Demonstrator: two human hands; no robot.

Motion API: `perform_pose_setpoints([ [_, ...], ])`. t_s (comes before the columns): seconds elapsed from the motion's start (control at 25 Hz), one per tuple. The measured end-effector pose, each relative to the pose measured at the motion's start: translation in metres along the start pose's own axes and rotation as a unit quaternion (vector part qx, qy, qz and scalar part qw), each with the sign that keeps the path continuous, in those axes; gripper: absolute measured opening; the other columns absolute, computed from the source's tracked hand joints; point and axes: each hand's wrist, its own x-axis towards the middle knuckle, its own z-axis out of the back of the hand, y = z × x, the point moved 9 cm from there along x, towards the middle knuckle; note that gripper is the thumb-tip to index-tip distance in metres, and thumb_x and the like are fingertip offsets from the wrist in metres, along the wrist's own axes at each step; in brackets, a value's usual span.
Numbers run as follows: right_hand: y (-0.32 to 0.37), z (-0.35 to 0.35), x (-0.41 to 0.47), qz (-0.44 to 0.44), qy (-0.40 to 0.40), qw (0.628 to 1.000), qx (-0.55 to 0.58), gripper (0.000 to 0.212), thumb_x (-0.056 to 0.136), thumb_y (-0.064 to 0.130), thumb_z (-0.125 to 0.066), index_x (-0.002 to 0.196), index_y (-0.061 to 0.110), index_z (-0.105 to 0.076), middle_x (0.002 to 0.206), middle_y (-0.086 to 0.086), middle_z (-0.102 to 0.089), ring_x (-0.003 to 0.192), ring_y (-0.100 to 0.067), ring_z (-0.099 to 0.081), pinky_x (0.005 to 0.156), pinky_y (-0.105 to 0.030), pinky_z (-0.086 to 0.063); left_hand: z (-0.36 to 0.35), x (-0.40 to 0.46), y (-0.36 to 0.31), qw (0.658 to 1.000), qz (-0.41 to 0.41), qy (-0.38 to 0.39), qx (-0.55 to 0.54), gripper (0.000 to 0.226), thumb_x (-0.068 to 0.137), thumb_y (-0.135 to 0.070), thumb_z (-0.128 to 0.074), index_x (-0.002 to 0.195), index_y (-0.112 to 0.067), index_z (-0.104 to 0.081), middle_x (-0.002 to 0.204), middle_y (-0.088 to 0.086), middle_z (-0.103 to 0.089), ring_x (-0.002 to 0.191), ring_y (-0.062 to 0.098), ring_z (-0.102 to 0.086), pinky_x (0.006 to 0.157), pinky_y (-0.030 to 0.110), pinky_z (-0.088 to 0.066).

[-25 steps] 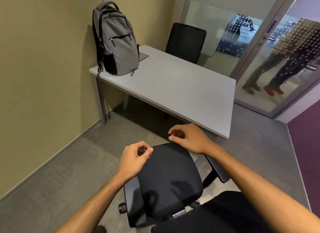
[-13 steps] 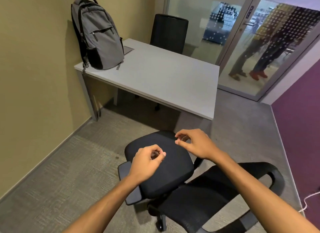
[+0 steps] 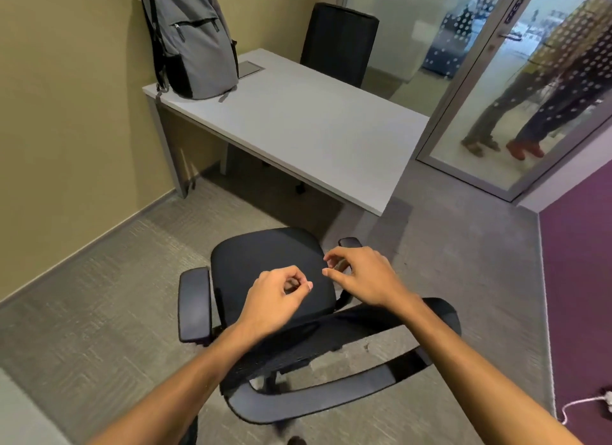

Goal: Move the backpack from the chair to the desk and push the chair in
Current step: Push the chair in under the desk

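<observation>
Backpack (image 3: 192, 43) stands upright on the far left corner of the desk (image 3: 298, 126), leaning against the wall; first step judged complete. Chair (image 3: 271, 272) sits clear of the desk, seat facing it, backrest nearest the person. Over the last second the view has drawn back: the backrest, earlier mostly out of frame, now shows whole below the forearms. Left hand (image 3: 275, 298) and right hand (image 3: 361, 279) hover above the seat, fingers loosely curled, gripping nothing. Chair not yet pushed in; judged next is a hold on the backrest
</observation>
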Motion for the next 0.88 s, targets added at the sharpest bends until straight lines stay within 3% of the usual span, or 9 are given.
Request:
perform_pose_setpoints([
  [0.16,-0.032,-0.003,-0.033,0.026,0.029,0.999,0.014,0.033,0.088,0.058,-0.057,0.112,0.036,-0.065,0.098,0.016,-0.072,0.087,-0.004,-0.066,0.078,-0.033,-0.055,-0.033,-0.026,-0.001,0.998,0.054,-0.016,0.03,0.019,0.084,-0.047,-0.064,0.076,-0.031,-0.067,0.074,-0.013,-0.073,0.077,0.004,-0.069,0.08,0.041,-0.058],
  [0.36,-0.065,-0.006,-0.07,0.034,0.054,0.998,0.018,0.032,0.089,0.057,-0.059,0.112,0.036,-0.065,0.099,0.017,-0.071,0.087,-0.004,-0.063,0.078,-0.032,-0.054,-0.051,-0.068,0.003,0.991,0.111,0.011,0.076,0.024,0.083,-0.052,-0.064,0.08,-0.028,-0.068,0.079,-0.007,-0.072,0.086,0.015,-0.067,0.082,0.042,-0.055],
  [0.48,-0.08,-0.009,-0.091,0.037,0.048,0.998,0.022,0.031,0.092,0.059,-0.054,0.108,0.035,-0.066,0.098,0.015,-0.071,0.09,-0.005,-0.064,0.072,-0.029,-0.049,-0.052,-0.093,-0.006,0.98,0.067,-0.019,0.184,0.028,0.088,-0.053,-0.06,0.1,-0.029,-0.067,0.099,-0.009,-0.073,0.1,0.017,-0.065,0.085,0.034,-0.05],
  [0.6,-0.088,-0.009,-0.109,0.042,0.028,0.998,0.037,0.039,0.095,0.062,-0.044,0.102,0.032,-0.068,0.093,0.013,-0.071,0.086,-0.005,-0.064,0.073,-0.032,-0.051,-0.058,-0.111,-0.02,0.957,-0.001,-0.049,0.286,0.051,0.093,-0.058,-0.044,0.122,-0.022,-0.064,0.118,-0.006,-0.07,0.111,0.015,-0.063,0.097,0.031,-0.044],
  [0.72,-0.095,-0.004,-0.119,0.046,-0.005,0.999,0.026,0.049,0.094,0.068,-0.038,0.098,0.03,-0.069,0.09,0.013,-0.07,0.085,-0.005,-0.063,0.085,-0.035,-0.05,-0.064,-0.117,-0.019,0.933,0.009,-0.056,0.356,0.071,0.091,-0.065,-0.023,0.129,-0.018,-0.061,0.127,-0.003,-0.068,0.12,0.017,-0.06,0.105,0.036,-0.039],
  [0.88,-0.111,-0.004,-0.125,0.026,-0.025,0.999,-0.017,0.068,0.086,0.079,-0.03,0.118,0.032,-0.067,0.11,0.016,-0.069,0.107,-0.003,-0.059,0.106,-0.035,-0.034,-0.069,-0.117,-0.016,0.925,0.034,-0.056,0.374,0.078,0.089,-0.067,-0.016,0.135,-0.021,-0.058,0.133,-0.003,-0.065,0.125,0.017,-0.056,0.11,0.038,-0.036],
])
